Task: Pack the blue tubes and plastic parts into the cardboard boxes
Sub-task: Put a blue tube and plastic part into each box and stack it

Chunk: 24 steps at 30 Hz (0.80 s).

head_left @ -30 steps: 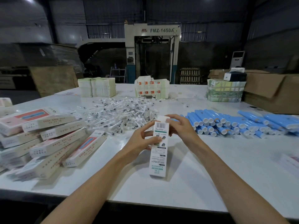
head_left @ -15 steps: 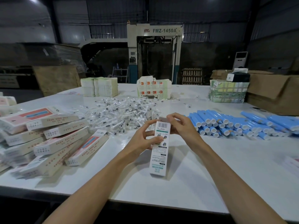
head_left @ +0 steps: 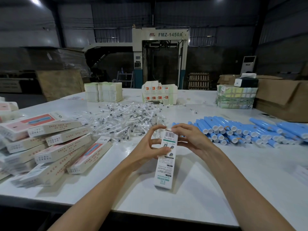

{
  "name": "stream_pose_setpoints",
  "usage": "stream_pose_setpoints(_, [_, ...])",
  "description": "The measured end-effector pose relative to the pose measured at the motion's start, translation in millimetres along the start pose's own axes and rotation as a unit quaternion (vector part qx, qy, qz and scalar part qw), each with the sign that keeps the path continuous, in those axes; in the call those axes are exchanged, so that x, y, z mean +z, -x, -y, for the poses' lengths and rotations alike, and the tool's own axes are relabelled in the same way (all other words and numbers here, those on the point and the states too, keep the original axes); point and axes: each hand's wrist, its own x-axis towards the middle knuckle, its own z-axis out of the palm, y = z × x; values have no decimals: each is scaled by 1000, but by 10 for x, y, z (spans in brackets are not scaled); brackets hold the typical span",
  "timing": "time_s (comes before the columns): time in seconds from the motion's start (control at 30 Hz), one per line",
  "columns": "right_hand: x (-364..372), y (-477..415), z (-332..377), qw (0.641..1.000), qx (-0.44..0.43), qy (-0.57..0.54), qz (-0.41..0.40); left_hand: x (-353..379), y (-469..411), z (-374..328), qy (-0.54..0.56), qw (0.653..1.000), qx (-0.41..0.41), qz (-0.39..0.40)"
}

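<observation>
A slim white printed carton (head_left: 165,165) stands upright on the white table (head_left: 216,180), its barcode end at the top. My left hand (head_left: 148,147) grips its left side with the thumb across the front. My right hand (head_left: 188,139) holds the right side, fingertips at the top flap. Blue tubes with white caps (head_left: 241,130) lie in a heap to the right. A pile of clear plastic parts (head_left: 126,119) lies behind the carton. Filled cartons (head_left: 55,147) are stacked at the left.
Stacks of flat carton blanks (head_left: 103,91), (head_left: 158,94) and a wrapped bundle (head_left: 236,97) stand at the table's far side. A large brown cardboard box (head_left: 283,99) sits at the right. A machine labelled FMZ-1450A (head_left: 161,55) stands behind the table.
The top flap, sticking up a second ago, is now folded down under my right fingertips. Both hands stay on the carton at the same spot.
</observation>
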Motion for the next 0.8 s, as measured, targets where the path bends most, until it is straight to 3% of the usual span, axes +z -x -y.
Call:
stream_pose_setpoints(0.17, [-20, 33, 33, 999, 25, 13, 15, 0, -7, 8, -11, 1000, -3, -4])
stream_pose_setpoints(0.37, [-26, 81, 32, 998, -4, 50, 45, 24, -9, 17, 3, 1000, -8, -25])
stream_pose_setpoints(0.8, [-41, -5, -10, 995, 0, 98, 17, 47, 40, -7, -29, 1000, 5, -4])
